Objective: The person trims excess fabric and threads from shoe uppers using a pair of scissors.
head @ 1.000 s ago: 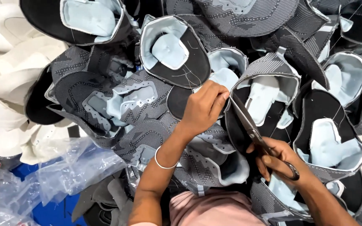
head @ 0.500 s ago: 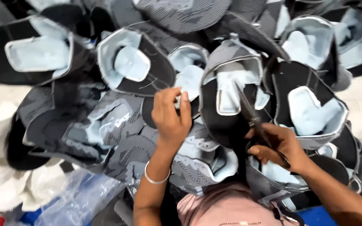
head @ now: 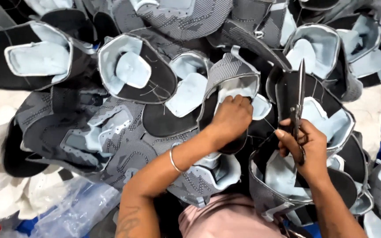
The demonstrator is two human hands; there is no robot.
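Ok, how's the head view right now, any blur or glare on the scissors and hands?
Head view: even light, no glare; scissors and right hand fairly sharp, left hand on the grey shoe upper slightly soft; edges of the pile smear, dark pieces lose detail.

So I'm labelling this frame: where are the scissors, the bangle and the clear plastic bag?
scissors (head: 300, 83), head view, on the blades
bangle (head: 173, 160), head view, on the band at the left wrist
clear plastic bag (head: 78, 210), head view, on its crumpled middle

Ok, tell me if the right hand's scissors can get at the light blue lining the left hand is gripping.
Probably yes. The left hand holds the lining up at the top of the pile, and the scissors in the right hand stand close beside it with nothing lying between.
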